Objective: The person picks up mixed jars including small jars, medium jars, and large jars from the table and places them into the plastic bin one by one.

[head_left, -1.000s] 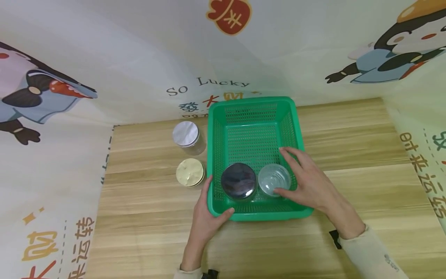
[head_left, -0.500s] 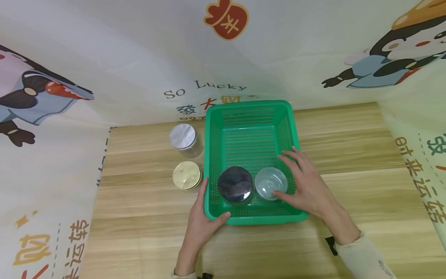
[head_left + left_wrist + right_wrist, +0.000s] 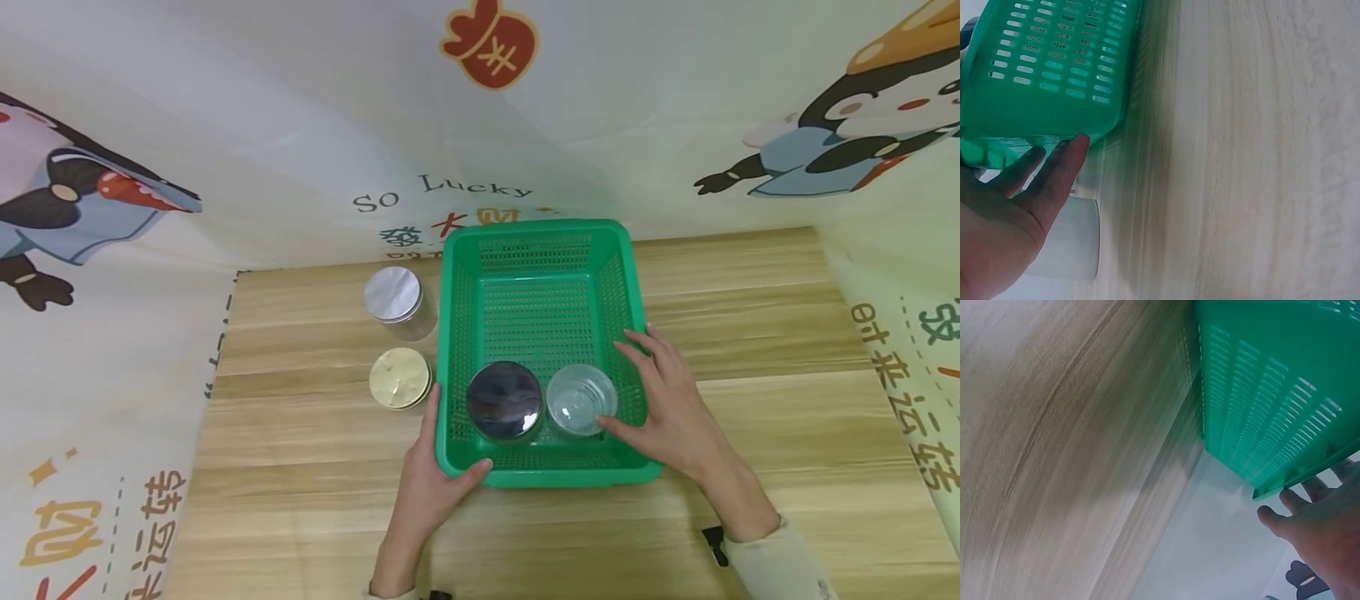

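The green basket sits on the wooden table. It is bright green plastic, a box with a smooth, thick rim, round corners and lots of little slots in its sides and bottom. Inside it, at the near left, is a round jar with a shiny dark lid. Just to the right of that, in the same near part of the basket, is a clear tub, round and see-through, with rings showing in it.

The left hand is at the basket's near left corner. Its fingers are long and nearly straight along the outside, and its thumb lies on the near rim.

The right hand is by the basket's right rim, spread wide and gripping nothing. Its thumb tip is at the tub's edge; I can't tell if they touch.

Left of the basket are a jar with a crinkly silver top and, nearer, a round gold top.
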Action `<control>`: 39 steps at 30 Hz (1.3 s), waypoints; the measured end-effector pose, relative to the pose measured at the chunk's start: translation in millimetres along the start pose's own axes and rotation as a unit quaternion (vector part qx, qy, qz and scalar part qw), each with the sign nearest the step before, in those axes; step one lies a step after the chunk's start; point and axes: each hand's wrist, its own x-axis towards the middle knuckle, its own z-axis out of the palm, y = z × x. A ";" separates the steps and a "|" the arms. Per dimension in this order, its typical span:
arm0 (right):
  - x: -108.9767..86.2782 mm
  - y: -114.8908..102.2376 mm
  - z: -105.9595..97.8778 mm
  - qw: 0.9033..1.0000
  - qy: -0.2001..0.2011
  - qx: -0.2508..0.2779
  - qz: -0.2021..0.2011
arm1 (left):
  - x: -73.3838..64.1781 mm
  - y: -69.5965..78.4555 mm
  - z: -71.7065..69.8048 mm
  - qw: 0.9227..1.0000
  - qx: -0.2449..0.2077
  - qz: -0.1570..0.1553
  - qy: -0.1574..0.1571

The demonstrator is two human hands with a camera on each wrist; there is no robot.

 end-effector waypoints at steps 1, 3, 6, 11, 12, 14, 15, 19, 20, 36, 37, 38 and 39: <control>-0.6 0.2 0.2 1.000 0.001 0.002 0.001 | 0.4 0.2 0.0 1.000 -0.001 0.003 0.000; -1.5 0.3 0.2 1.000 0.002 0.003 0.003 | 0.9 0.7 0.1 1.000 -0.004 0.005 0.000; -3.1 1.2 -0.4 1.000 0.002 0.007 0.002 | 1.2 0.7 0.1 1.000 -0.004 0.011 0.000; -7.2 2.3 -1.9 1.000 0.006 0.017 0.016 | -3.3 -2.0 -1.8 1.000 0.002 0.030 0.006; -8.1 2.6 -2.1 1.000 0.006 0.020 0.022 | -5.2 -2.7 -2.4 0.999 0.009 0.032 0.014; -10.1 3.3 -2.3 0.999 0.004 0.024 0.036 | -9.6 -3.9 -4.3 0.998 0.029 0.033 0.042; -11.1 3.6 -2.3 0.999 0.002 0.025 0.043 | -11.7 -4.2 -5.4 0.997 0.041 0.034 0.061; -13.7 3.2 -2.0 0.997 -0.006 0.026 0.066 | -15.2 -6.7 -12.0 0.989 0.054 0.044 0.130; -14.1 2.9 -1.7 0.997 -0.008 0.027 0.070 | -15.0 -8.0 -14.1 0.988 0.048 0.052 0.141; -15.5 3.2 1.1 0.992 -0.022 0.042 0.114 | 7.9 10.8 -40.3 0.920 0.066 0.223 0.317; -15.5 3.1 1.1 0.992 -0.024 0.045 0.118 | 9.7 12.3 -41.5 0.918 0.068 0.225 0.321; -15.9 2.9 1.3 0.991 -0.026 0.049 0.121 | 11.0 13.4 -42.8 0.917 0.072 0.224 0.323; -16.6 2.6 1.7 0.990 -0.030 0.053 0.126 | 12.1 12.3 -43.9 0.917 0.075 0.222 0.322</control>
